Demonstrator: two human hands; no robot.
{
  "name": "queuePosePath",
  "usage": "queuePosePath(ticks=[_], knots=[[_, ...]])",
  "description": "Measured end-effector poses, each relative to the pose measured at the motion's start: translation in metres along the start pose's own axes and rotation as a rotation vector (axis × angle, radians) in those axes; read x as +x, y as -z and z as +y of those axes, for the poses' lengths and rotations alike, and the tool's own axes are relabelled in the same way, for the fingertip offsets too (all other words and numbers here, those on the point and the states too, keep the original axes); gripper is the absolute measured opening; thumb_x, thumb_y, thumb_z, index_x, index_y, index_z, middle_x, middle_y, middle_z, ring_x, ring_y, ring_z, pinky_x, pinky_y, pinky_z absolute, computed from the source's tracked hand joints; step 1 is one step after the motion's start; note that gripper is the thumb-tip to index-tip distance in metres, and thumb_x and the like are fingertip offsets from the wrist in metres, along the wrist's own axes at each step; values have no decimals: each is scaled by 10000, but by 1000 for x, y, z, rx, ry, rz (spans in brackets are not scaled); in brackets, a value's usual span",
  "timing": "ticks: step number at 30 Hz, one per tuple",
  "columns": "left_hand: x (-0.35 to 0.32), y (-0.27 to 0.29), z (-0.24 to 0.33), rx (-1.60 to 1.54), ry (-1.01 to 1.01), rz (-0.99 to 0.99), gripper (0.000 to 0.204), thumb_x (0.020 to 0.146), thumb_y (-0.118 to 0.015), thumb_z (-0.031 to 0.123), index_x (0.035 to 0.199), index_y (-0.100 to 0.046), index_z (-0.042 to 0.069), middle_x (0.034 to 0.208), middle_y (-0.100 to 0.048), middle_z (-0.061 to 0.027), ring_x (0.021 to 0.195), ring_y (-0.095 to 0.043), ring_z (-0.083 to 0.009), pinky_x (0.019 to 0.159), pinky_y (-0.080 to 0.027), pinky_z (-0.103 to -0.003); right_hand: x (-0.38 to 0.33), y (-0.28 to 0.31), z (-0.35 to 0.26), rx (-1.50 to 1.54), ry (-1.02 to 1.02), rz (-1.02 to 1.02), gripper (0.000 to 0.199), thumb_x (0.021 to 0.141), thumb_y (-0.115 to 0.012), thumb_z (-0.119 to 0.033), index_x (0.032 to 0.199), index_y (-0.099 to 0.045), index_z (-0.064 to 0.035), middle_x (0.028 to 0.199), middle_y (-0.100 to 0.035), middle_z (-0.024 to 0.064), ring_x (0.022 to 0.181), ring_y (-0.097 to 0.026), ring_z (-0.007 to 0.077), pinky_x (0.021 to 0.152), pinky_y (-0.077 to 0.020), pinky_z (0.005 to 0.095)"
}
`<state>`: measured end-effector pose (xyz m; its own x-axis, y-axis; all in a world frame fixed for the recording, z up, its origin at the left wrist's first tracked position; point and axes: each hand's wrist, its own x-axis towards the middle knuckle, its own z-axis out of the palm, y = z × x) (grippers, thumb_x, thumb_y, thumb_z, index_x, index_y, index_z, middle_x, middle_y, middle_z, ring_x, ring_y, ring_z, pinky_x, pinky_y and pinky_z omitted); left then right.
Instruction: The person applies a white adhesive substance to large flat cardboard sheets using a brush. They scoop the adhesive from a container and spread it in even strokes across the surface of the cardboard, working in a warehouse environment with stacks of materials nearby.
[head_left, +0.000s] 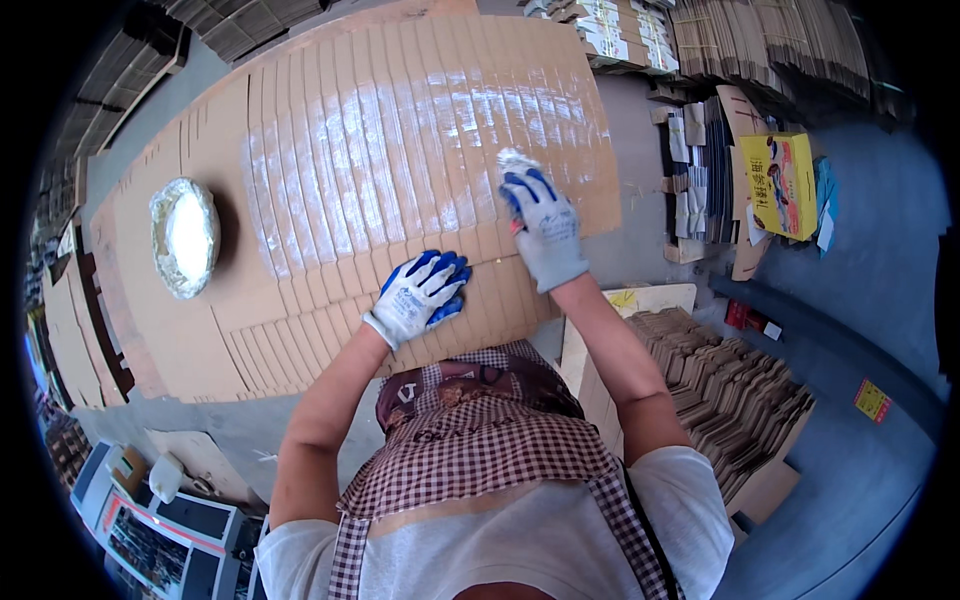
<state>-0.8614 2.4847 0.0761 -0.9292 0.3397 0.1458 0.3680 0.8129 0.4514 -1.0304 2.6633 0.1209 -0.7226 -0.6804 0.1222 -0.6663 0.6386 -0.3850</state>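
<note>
Overlapping brown cardboard sheets [330,130] lie fanned out in rows across the table, with shiny wet-looking white streaks over their exposed strips. My right hand [547,228], in a white glove with blue fingers, is closed round a brush. Only the brush's white-coated head [516,161] shows clearly beyond the fingers, over the right part of the sheets; the glove hides most of its handle. Nearer to me, my left hand [420,292] rests on the sheets in a matching glove, fingers stretched out and holding nothing. A plastic-lined bowl [186,238] of white liquid stands at left.
Bundled cardboard stacks [770,45] stand at the far right. A yellow printed box [778,186] sits beside more stacked pieces. Close by my right arm is a pile of folded cardboard [700,390]. A grey machine [165,540] is at the lower left.
</note>
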Motion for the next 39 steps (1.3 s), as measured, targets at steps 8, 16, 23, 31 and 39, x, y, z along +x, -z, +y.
queuePosePath(ticks=[8,16,23,31,39], knots=[[0,3,0,-12,-16,27,445,838,-632,338,1214,-625,100,1209,-600,-83,1134,-577,-254,977,-468,-409,28,-19,3,-48,54,-4,405,765,-662,-95,1164,-617,-148,1227,-590,58,1143,-573,245,906,-495,403],[-2,-1,-4,-60,-14,27,448,838,-642,339,1219,-629,105,1244,-597,-80,1133,-579,-247,973,-468,-408,26,-49,-12,-54,254,-10,331,801,-632,-86,1127,-624,-145,1277,-558,62,1179,-548,276,895,-506,420],[-6,-2,-5,-64,-3,50,437,836,-644,330,1209,-636,103,1244,-599,-81,1121,-582,-250,980,-468,-404,44,-28,-36,-22,157,41,354,767,-664,-99,1117,-621,-133,1276,-566,68,1167,-556,274,873,-502,418],[-5,-1,-5,-77,-20,67,420,836,-645,322,1192,-639,100,1241,-598,-83,1119,-575,-254,981,-465,-409,70,-38,10,-36,-52,77,401,770,-642,-68,1167,-610,-104,1307,-559,102,1173,-555,285,926,-499,404],[-15,-11,-11,-99,-11,-23,406,825,-666,322,1164,-644,100,1218,-600,-94,1113,-574,-269,995,-457,-414,31,-49,-75,-51,256,-65,391,741,-665,-85,1128,-612,-106,1290,-563,104,1180,-556,292,926,-492,427]])
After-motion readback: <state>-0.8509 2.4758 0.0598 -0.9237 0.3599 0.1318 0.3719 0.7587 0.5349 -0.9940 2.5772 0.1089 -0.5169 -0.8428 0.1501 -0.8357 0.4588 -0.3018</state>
